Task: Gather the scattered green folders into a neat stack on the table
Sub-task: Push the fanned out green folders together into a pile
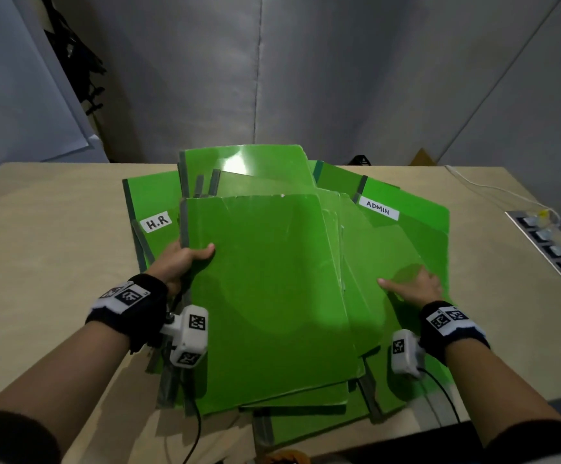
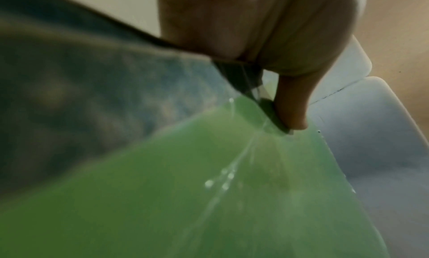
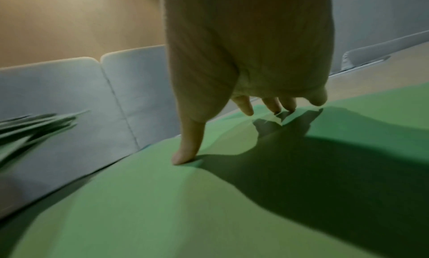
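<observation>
Gathering is roughly half done: the top folder [image 1: 265, 296] at lower centre is pinched at its spine by the left hand [image 1: 178, 259]; the right hand [image 1: 413, 286] is laid flat, fingers spread, on fanned folders [image 1: 389, 262]. Farther up, the H.R folder [image 1: 152, 209] and ADMIN folder [image 1: 416, 216] are left splayed, unsquared.

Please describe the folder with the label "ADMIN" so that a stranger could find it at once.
On the wooden table lies a fanned pile of green folders. Look at the pile's far right side, beyond the right hand. The ADMIN folder alone carries a white label reading ADMIN; the other labelled one, far left, reads H.R.
</observation>
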The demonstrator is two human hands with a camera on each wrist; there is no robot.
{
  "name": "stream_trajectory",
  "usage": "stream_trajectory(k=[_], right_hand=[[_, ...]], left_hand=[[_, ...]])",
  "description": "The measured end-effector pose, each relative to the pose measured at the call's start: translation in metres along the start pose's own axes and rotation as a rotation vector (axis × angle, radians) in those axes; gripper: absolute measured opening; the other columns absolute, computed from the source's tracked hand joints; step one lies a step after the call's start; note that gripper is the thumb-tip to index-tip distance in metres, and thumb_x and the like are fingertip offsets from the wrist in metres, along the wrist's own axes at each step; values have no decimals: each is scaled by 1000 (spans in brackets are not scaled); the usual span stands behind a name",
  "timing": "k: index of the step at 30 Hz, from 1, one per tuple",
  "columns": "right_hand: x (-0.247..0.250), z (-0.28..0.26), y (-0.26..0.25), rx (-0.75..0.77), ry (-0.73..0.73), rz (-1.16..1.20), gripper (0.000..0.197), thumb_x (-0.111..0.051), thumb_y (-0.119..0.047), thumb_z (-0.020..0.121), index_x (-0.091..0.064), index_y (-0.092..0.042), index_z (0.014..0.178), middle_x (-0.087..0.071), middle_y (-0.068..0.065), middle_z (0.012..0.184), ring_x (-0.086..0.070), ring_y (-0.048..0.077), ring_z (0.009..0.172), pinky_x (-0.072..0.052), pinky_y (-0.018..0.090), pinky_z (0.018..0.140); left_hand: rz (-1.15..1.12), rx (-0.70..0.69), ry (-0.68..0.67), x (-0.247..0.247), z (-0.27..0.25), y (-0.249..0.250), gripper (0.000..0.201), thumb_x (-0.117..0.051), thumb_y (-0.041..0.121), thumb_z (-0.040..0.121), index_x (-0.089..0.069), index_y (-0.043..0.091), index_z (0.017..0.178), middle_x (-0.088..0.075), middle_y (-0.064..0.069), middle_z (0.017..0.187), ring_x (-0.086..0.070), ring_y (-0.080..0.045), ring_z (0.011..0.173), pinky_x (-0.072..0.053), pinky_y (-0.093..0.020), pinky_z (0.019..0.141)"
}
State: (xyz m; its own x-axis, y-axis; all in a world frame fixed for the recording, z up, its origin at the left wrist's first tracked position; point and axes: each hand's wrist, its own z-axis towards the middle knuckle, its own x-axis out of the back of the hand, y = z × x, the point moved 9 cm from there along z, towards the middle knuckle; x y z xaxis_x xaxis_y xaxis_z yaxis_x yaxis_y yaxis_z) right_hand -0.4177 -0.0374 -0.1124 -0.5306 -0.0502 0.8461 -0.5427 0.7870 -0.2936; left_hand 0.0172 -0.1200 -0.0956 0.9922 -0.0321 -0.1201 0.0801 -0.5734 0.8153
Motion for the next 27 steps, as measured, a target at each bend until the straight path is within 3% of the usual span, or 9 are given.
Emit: stream_trajectory(k=[3, 7, 10, 12, 15, 19, 21, 24, 27], right_hand=[[0, 10, 9, -10, -13, -71, 126, -67, -72, 58, -1, -17, 151, 2, 21, 158, -3, 38, 146, -17, 62, 112], [9, 23, 7, -10, 72, -77, 127, -69, -75, 52, -17, -7, 147, -15, 27, 153, -18, 41, 142, -23, 59, 112], [-3, 55, 12, -10, 23, 144, 114, -61, -85, 10, -49, -14, 98, -57, 18, 104, -57, 29, 83, -52, 51, 86], [-3, 53, -2, -13, -3, 295, 86, -74, -74, 31, -47, -13, 85, -55, 14, 93, -52, 22, 69, -53, 42, 76], [8, 40, -29, 27, 10, 406, 57, -67, -35, 83, -51, 10, 115, -58, 25, 113, -58, 38, 106, -48, 47, 92], [-6, 36, -47, 21, -85, 478, 49, -53, -23, 93, -45, 9, 130, -57, 18, 102, -54, 32, 105, -44, 41, 94], [-15, 27, -64, 59, -116, 421, 43, -47, -15, 96, -46, 11, 129, -58, 21, 114, -54, 35, 111, -44, 41, 97], [-25, 14, -87, 114, -141, 375, 34, -45, -7, 94, -51, 7, 125, -55, 18, 104, -54, 29, 96, -49, 42, 85], [-21, 14, -79, 116, -70, 154, 38, -57, -26, 89, -57, -4, 120, -33, 18, 136, -29, 35, 130, -28, 53, 111]], left_hand=[[-8, 7, 14, -1, -1, -10, 68, -53, -1, 87, -21, 0, 147, -44, -19, 142, -44, -28, 131, -28, -39, 113], [-48, 19, 36, -4, -1, -20, 63, -52, -2, 88, -25, 0, 146, -40, -20, 147, -38, -27, 136, -26, -37, 113], [-21, 16, 45, -12, 0, -17, 63, -50, -2, 90, -22, -2, 146, -42, -21, 141, -36, -26, 137, -24, -38, 115], [-9, 20, 44, -16, 6, -16, 62, -51, -1, 89, -24, -1, 145, -39, -20, 146, -35, -27, 138, -24, -38, 115], [5, 29, 52, -17, 9, -20, 63, -53, 1, 89, -26, 3, 146, -36, -18, 150, -34, -27, 139, -22, -39, 116], [24, 68, 68, -15, 9, -30, 55, -52, 4, 90, -32, 2, 142, -36, -17, 150, -31, -27, 141, -17, -42, 117], [39, 98, 60, -15, 10, -33, 56, -58, 9, 86, -37, -2, 137, -37, -18, 150, -31, -28, 141, -16, -43, 117], [121, 62, 111, -17, 13, -20, 69, -68, 13, 78, -37, 2, 138, -50, -13, 136, -47, -30, 125, -35, -41, 106], [391, 30, 264, 0, 20, -7, 91, -82, 46, 59, -46, 8, 134, -40, -16, 139, -41, -34, 126, -40, -44, 103]])
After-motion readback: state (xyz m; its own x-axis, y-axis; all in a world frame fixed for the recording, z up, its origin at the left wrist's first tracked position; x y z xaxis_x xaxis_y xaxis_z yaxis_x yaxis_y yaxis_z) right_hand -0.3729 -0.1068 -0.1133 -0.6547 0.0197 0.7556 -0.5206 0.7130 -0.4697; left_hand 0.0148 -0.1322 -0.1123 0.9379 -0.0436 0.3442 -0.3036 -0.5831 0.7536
